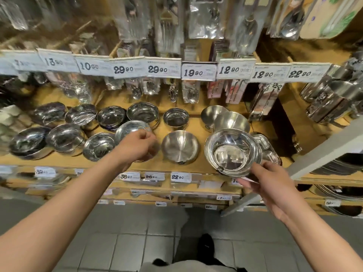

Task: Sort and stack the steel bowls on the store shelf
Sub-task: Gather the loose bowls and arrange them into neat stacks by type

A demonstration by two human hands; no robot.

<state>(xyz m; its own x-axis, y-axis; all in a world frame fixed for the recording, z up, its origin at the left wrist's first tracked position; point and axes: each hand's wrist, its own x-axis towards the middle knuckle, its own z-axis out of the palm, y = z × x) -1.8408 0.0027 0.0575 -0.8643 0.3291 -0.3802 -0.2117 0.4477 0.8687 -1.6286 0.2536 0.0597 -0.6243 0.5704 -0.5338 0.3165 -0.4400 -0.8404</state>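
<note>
So from my feed, both arms are reaching out over the wooden store shelf (pixel 161 165). My right hand (pixel 272 185) has its grip curled around the near rim of a shiny steel bowl (pixel 232 152), holding it tilted up off the shelf at the right end, mouth facing me. My left hand (pixel 137 146) is over the middle of the shelf, fingers curled in on the near edge of a smaller tilted bowl (pixel 130 130); it looks like a pinch on the rim, though the fingertips are hidden behind the knuckles.

Between the two hands a brushed matte bowl (pixel 179 147) sits upright on the shelf by itself. Behind it is a small deep bowl (pixel 176 116), and to the right of that a pair of matte bowls (pixel 225 118) leaning on each other. Left of my left hand are two rows of polished bowls, like the one near the front (pixel 98 146) and the big one at the far left (pixel 29 142). Some look nested, but it's blurry.

A row of price tags (pixel 163 68) runs above the bowls, with bagged cutlery (pixel 169 26) hanging further up. Grey floor tiles (pixel 127 248) below.
</note>
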